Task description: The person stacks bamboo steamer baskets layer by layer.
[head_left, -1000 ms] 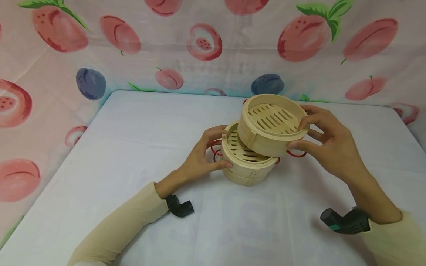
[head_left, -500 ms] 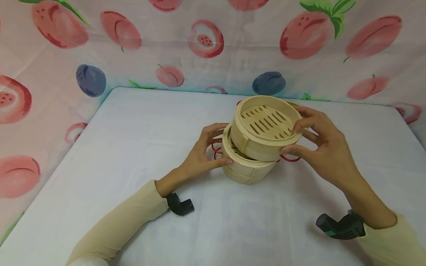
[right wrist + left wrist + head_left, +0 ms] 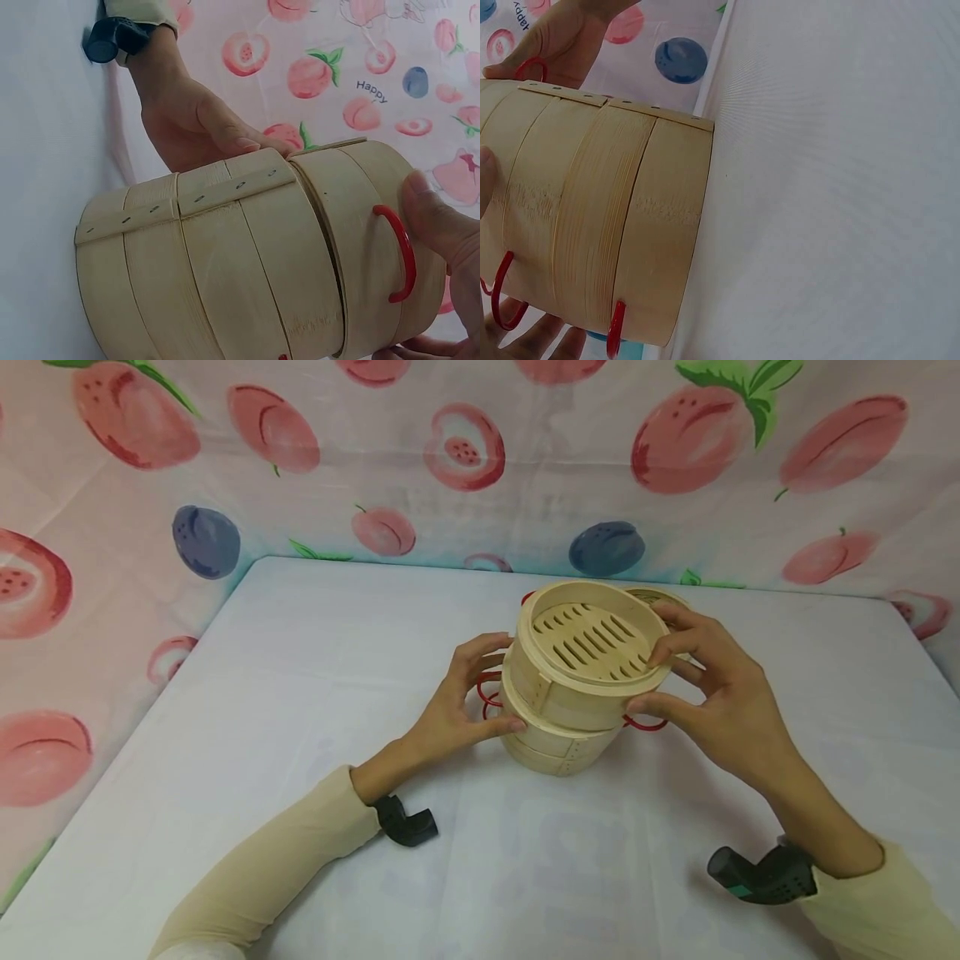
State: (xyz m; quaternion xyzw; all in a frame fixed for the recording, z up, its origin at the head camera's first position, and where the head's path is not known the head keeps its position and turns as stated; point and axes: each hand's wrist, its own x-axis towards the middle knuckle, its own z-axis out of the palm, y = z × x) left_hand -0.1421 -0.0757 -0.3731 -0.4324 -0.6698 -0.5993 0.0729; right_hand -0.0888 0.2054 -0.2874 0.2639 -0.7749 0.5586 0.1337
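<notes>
My right hand [image 3: 720,697] grips the right rim and side of a round bamboo steamer basket [image 3: 581,703] with a slatted floor. This basket sits over a lower bamboo steamer stack [image 3: 558,756] on the table, covering its top opening. In the right wrist view a thin dark gap runs between the upper basket [image 3: 356,184] and the stack [image 3: 232,262]. My left hand [image 3: 461,697] holds the lower stack from the left, thumb at the front and fingers behind. Red loop handles [image 3: 489,689] stick out beside it.
Behind my right hand lies another round bamboo piece [image 3: 651,597], partly hidden. A white cloth [image 3: 300,677] covers the table, and a fruit-print curtain [image 3: 525,468] hangs along its back and left edges. Each wrist wears a black device [image 3: 408,822].
My right hand has brought the upper basket left and down over the lower stack, hiding its slatted floor. The bamboo piece behind shows more. My left hand stays put.
</notes>
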